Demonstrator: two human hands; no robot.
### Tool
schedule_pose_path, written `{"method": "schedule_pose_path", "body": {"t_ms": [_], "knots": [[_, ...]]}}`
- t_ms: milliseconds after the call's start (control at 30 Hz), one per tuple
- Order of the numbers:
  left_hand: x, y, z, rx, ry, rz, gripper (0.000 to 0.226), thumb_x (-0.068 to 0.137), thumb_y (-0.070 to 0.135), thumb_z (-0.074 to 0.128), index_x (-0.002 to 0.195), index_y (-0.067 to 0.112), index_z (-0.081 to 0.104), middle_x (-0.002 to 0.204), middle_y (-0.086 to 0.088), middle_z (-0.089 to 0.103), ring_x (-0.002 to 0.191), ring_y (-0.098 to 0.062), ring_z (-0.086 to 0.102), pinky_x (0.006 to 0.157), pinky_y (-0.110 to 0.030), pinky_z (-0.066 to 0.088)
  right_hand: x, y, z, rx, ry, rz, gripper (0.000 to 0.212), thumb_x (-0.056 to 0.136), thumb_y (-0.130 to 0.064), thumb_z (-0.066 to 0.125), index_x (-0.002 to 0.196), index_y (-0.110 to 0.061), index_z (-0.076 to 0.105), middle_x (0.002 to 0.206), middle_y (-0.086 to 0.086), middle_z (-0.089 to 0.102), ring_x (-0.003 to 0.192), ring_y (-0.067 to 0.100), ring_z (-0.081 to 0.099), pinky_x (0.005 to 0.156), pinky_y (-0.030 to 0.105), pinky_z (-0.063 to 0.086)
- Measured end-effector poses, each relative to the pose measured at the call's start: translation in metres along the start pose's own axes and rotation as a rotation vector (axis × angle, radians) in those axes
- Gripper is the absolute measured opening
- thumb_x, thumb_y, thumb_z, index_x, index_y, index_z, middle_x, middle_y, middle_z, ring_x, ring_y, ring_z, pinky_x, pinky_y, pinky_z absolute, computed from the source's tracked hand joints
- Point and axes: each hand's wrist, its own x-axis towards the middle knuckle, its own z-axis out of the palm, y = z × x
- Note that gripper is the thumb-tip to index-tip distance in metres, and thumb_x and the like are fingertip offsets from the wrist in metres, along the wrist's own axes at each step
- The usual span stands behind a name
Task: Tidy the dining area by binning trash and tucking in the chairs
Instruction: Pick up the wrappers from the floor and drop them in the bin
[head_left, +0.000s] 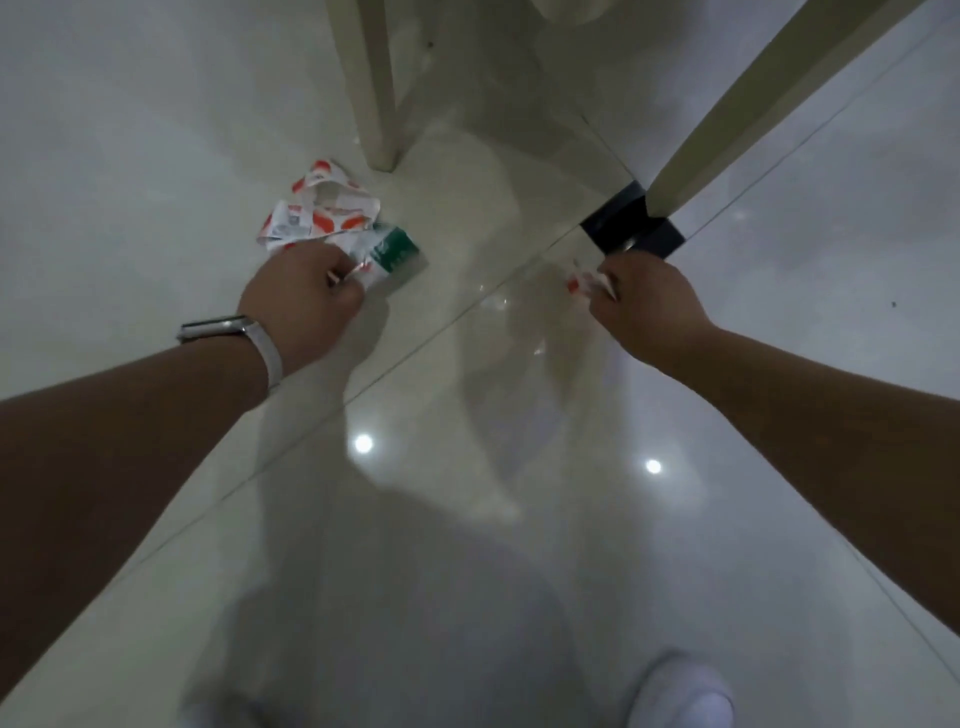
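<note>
A crumpled white wrapper with orange-red print (322, 213) lies on the glossy tiled floor, beside a white and green packet (396, 250). My left hand (304, 293), with a watch on the wrist, is closed on the near edge of this trash; whether it grips the wrapper, the packet or both is hidden by the fingers. My right hand (641, 299) is closed on a small white and red scrap (584, 278) just above the floor. Both arms reach forward and down.
A cream furniture leg (376, 104) stands just beyond the wrapper. A second cream leg (727, 130) slants down to a dark square floor tile (631, 228) next to my right hand. My white shoe (680, 696) is at the bottom right.
</note>
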Motion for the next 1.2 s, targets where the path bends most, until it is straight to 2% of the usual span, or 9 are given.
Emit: {"method": "schedule_pose_path", "body": {"t_ms": [133,233,433,500,567,667,900,1067,1200], "knots": [[-0.048,0.017,-0.033,-0.148,0.022,-0.164,0.018,0.091,0.033,0.060,0.084,0.017,0.064,0.074,0.000,0.064,0.075,-0.024,0.060,0.066,-0.029,0.040,-0.042,-0.076,-0.012,0.160,-0.034,-0.028,0.016,0.088,-0.019,0.057,0.078,-0.008,0.054,0.076,0.009,0.056,0.068,0.026,0.058,0.063,0.042,0.050],[-0.090,0.034,-0.077,-0.267,0.052,-0.274,0.017,0.089,0.034,0.062,0.086,0.018,0.065,0.076,0.003,0.066,0.074,-0.019,0.060,0.066,-0.030,0.043,-0.080,-0.136,-0.036,0.272,-0.071,-0.081,0.014,0.088,-0.019,0.057,0.078,-0.010,0.055,0.075,0.006,0.055,0.067,0.024,0.058,0.063,0.043,0.052],[-0.173,0.049,-0.195,-0.397,0.120,-0.331,0.017,0.092,0.035,0.061,0.084,0.020,0.066,0.079,0.005,0.068,0.073,-0.014,0.060,0.062,-0.025,0.044,-0.138,-0.240,-0.102,0.331,-0.090,-0.169,0.018,0.088,-0.021,0.059,0.076,-0.010,0.054,0.070,0.002,0.053,0.065,0.020,0.052,0.057,0.032,0.043],[-0.195,0.046,-0.235,-0.414,0.164,-0.376,0.014,0.091,0.032,0.061,0.083,0.021,0.065,0.078,0.005,0.067,0.072,-0.012,0.059,0.060,-0.019,0.041,-0.155,-0.273,-0.122,0.354,-0.109,-0.185,0.017,0.087,-0.024,0.058,0.077,-0.011,0.055,0.071,0.004,0.056,0.067,0.022,0.055,0.061,0.041,0.049],[-0.217,0.045,-0.276,-0.449,0.210,-0.412,0.012,0.091,0.031,0.063,0.081,0.024,0.064,0.075,0.010,0.065,0.068,-0.004,0.056,0.057,-0.013,0.038,-0.172,-0.303,-0.141,0.385,-0.138,-0.179,0.018,0.085,-0.029,0.056,0.077,-0.012,0.054,0.072,0.006,0.057,0.068,0.025,0.058,0.061,0.048,0.053],[-0.249,0.047,-0.340,-0.502,0.271,-0.453,0.017,0.092,0.035,0.063,0.077,0.027,0.062,0.070,0.015,0.062,0.063,0.004,0.054,0.057,-0.008,0.035,-0.191,-0.351,-0.177,0.402,-0.160,-0.183,0.020,0.083,-0.030,0.054,0.076,-0.011,0.054,0.072,0.007,0.057,0.068,0.027,0.058,0.061,0.050,0.053],[-0.302,0.054,-0.496,-0.554,0.389,-0.574,0.018,0.091,0.034,0.065,0.074,0.033,0.059,0.071,0.014,0.063,0.062,0.005,0.054,0.056,-0.006,0.037,-0.209,-0.472,-0.285,0.395,-0.162,-0.256,0.017,0.086,-0.021,0.056,0.075,-0.007,0.055,0.068,0.011,0.057,0.064,0.028,0.054,0.059,0.047,0.050],[-0.323,0.059,-0.609,-0.612,0.463,-0.618,0.015,0.090,0.023,0.066,0.078,0.031,0.061,0.073,0.012,0.065,0.057,0.004,0.052,0.052,-0.007,0.036,-0.214,-0.559,-0.371,0.385,-0.188,-0.323,0.017,0.084,-0.030,0.055,0.075,-0.015,0.056,0.068,0.004,0.057,0.064,0.026,0.057,0.060,0.049,0.052],[-0.325,0.057,-0.688,-0.631,0.471,-0.607,0.013,0.090,0.022,0.067,0.080,0.029,0.063,0.070,0.013,0.063,0.057,0.005,0.052,0.051,-0.007,0.035,-0.220,-0.623,-0.433,0.372,-0.168,-0.369,0.013,0.083,-0.028,0.056,0.075,-0.018,0.054,0.068,0.002,0.056,0.062,0.025,0.058,0.057,0.048,0.053]]}}
